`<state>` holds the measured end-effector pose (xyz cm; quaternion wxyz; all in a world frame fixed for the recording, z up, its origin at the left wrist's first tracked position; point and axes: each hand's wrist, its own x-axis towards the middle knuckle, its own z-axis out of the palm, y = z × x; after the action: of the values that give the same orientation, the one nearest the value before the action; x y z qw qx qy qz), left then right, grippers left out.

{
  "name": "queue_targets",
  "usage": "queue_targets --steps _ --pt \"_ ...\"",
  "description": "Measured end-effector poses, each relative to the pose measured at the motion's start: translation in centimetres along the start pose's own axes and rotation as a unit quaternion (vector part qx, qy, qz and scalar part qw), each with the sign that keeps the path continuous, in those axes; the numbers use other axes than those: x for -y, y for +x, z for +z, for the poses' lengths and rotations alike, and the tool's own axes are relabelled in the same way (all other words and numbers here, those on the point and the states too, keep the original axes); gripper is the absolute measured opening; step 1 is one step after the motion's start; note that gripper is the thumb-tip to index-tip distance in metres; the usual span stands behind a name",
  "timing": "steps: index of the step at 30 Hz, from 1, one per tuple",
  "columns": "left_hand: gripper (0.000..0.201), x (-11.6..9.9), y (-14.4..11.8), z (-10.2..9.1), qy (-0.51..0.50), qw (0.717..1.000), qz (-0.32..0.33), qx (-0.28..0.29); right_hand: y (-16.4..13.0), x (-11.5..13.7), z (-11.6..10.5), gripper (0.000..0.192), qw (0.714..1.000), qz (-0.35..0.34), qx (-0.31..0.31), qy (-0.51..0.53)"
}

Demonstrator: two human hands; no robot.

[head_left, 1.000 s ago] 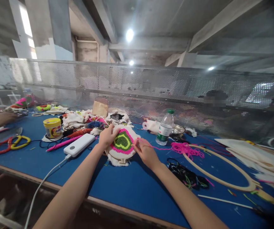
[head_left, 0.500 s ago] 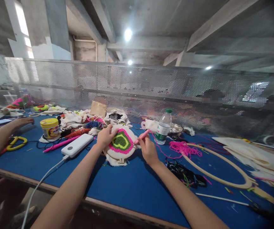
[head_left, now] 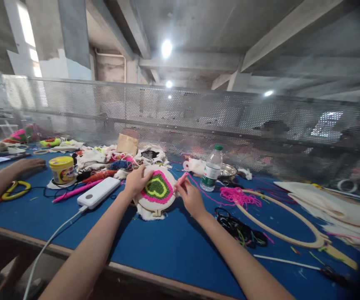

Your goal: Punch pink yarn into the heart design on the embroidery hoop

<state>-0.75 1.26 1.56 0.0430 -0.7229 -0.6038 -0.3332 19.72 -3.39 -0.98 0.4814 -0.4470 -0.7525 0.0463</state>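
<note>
Head view, embroidery hoop (head_left: 156, 190) between both hands' fingers (head_left: 144, 175)

Blue worktop (head_left: 173, 250), cluttered. White power bank (head_left: 99, 192) left of centre, white cable (head_left: 54, 237) running off near edge. Pink pen (head_left: 73, 191) just behind it. Yellow tub (head_left: 61, 169) further left, near a heap of cloth scraps (head_left: 98, 157). Yellow ring (head_left: 15, 189) at far left; another person's hand (head_left: 26, 165) rests flat beyond it. Water bottle (head_left: 211, 168), green cap, upright, right of centre; metal dish (head_left: 228, 170) just behind. Large wooden hoop (head_left: 280, 221) lies flat at right, dark yarn tangle (head_left: 240, 231) beside it. Perforated metal screen (head_left: 198, 121) along the back.
</note>
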Motion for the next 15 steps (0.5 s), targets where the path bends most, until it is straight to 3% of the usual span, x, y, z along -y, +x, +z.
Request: queue_targets --steps 5,8,15 --pt "0.038 -0.14 -0.07 -0.41 -0.039 0.999 0.022 -0.013 0.46 0.01 0.16 0.028 0.996 -0.060 0.044 -0.058" --pt "0.037 -0.17 -0.05 -0.51 -0.047 0.999 0.019 -0.014 0.23 0.09 0.13 0.026 0.997 -0.041 0.044 -0.049" --pt "0.035 -0.26 0.03 -0.57 -0.045 0.999 0.021 0.001 -0.07 -0.40 -0.29 0.027 0.997 0.051 -0.029 0.049"
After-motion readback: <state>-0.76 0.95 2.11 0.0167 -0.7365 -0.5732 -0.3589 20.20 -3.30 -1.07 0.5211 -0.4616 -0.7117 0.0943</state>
